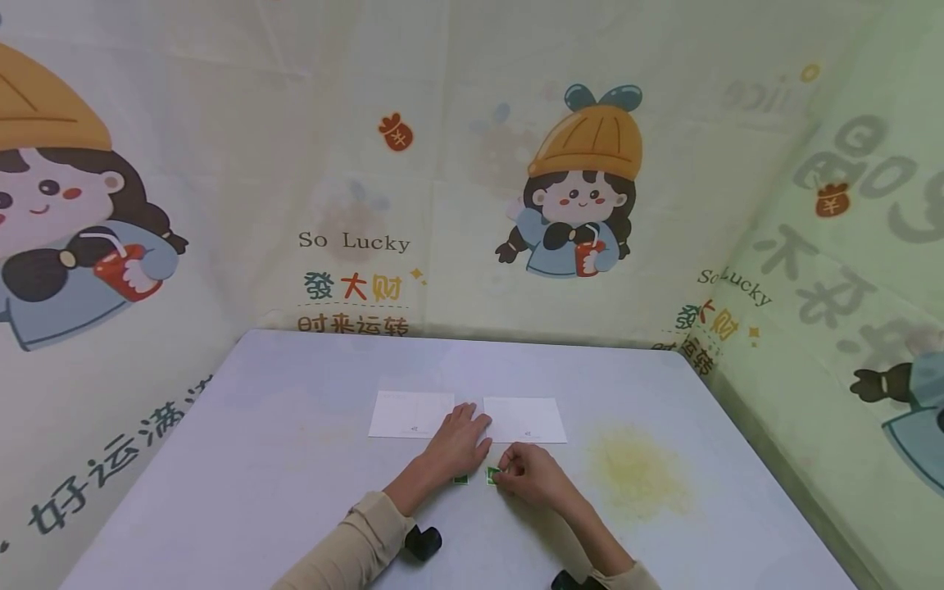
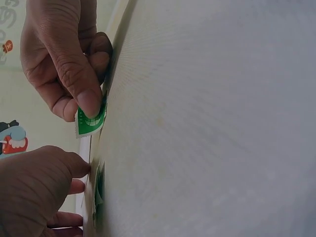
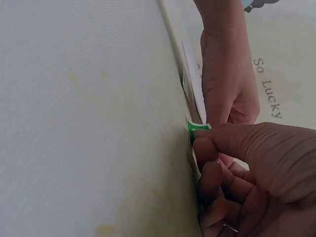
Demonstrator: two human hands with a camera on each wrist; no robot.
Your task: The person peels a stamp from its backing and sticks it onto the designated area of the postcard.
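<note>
My right hand [image 1: 537, 475] pinches a green stamp [image 2: 91, 122] with a white toothed edge between thumb and fingers, just above the table. My left hand [image 1: 457, 442] lies with its fingers extended between two white cards, overlapping the inner edge of the left card [image 1: 409, 414]. A second green stamp [image 1: 460, 480] lies on the table beneath the left wrist, partly covered by it. The right card [image 1: 525, 419] sits just beyond the right hand; each card bears a small dark mark near its lower edge.
The white table [image 1: 295, 467] carries a yellowish stain [image 1: 640, 471] to the right of the hands. A printed cloth [image 1: 457, 164] with cartoon figures and lettering rises behind and along the sides. A black wrist device [image 1: 424, 542] sits at the left sleeve.
</note>
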